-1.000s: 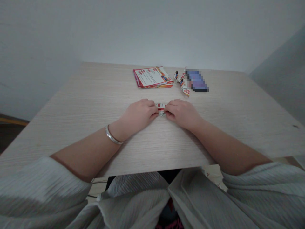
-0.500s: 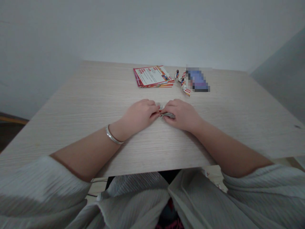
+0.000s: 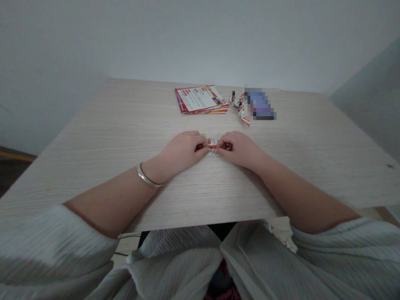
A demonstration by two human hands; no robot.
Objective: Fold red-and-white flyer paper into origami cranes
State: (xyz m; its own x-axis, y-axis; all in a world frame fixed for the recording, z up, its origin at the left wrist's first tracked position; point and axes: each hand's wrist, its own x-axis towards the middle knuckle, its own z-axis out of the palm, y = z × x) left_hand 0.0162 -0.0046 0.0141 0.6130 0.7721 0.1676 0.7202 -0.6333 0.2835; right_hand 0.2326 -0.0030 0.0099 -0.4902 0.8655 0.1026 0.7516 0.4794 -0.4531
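Between my two hands is a crumpled piece of printed paper (image 3: 213, 143), white with red and dark parts. My left hand (image 3: 187, 146) pinches its left end between thumb and fingers. The right end is in the closed fingers of my right hand (image 3: 236, 146). Much of the paper is hidden behind the fingers, and it sits low over the table. Beyond the hands lies a stack of printed leaflets (image 3: 196, 100). Crumpled, twisted pieces of the same kind of printed paper (image 3: 240, 109) lie to the right of the stack.
A blurred-out flat object with a bluish face (image 3: 261, 104) lies right of the twisted papers. The pale wood-grain table (image 3: 125, 125) meets a wall (image 3: 200, 41) at the back. Its front edge is close to my body.
My hands have shifted slightly apart, and more of the paper's white and red middle shows between them. The leaflets and twisted papers have stayed put.
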